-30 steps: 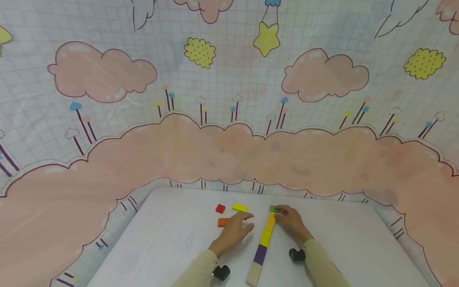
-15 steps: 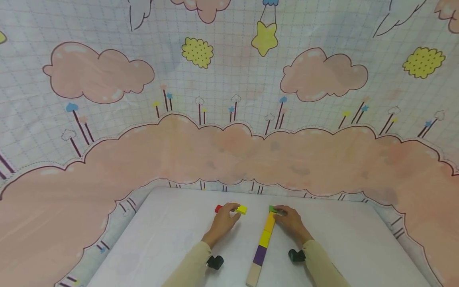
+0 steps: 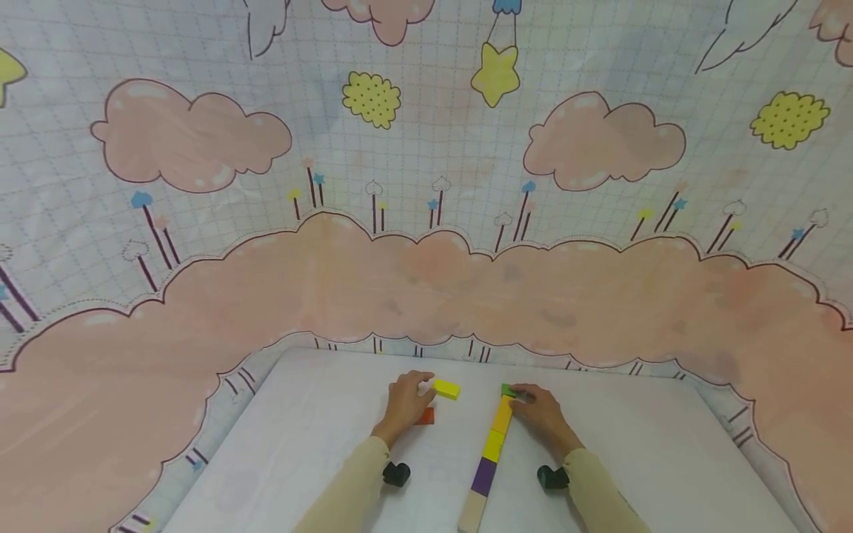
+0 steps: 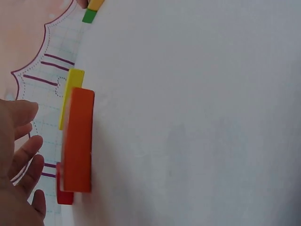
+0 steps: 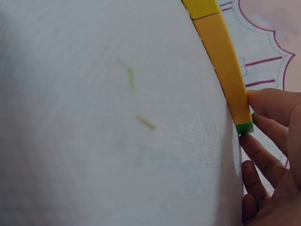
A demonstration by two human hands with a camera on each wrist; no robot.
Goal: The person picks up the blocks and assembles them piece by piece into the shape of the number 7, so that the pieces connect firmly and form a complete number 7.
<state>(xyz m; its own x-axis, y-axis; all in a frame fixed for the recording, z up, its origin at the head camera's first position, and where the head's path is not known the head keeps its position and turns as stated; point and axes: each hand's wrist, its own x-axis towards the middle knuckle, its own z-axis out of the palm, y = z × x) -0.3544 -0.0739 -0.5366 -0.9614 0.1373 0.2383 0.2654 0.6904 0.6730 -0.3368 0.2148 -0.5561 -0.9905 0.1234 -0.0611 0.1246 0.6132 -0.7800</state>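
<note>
Fingers spread and curved, my left hand (image 3: pixel 404 403) hovers beside a yellow block (image 3: pixel 447 389) and partly covers an orange-red block (image 3: pixel 426 416). In the left wrist view this hand (image 4: pixel 21 160) is apart from the long orange-red block (image 4: pixel 81 141) and the small red block (image 4: pixel 66 190) behind it; the head view hides the red one. My right hand (image 3: pixel 543 414) holds the far end of a block row, fingertips at the small green block (image 3: pixel 507 389), thumb against the orange-yellow block (image 3: pixel 503 414). The right wrist view shows a fingertip under the green block (image 5: pixel 244 128).
Nearer in the row lie a yellow block (image 3: pixel 493 446), a purple block (image 3: pixel 483 476) and a beige block (image 3: pixel 472 512). They rest on a white table (image 3: pixel 300 422). Behind its far edge hangs a patterned cloth (image 3: pixel 426 289).
My left hand has moved left and away, from over the orange-red block to the spot by the red block. The yellow block was partly covered midway and shows again. The right hand stays put.
</note>
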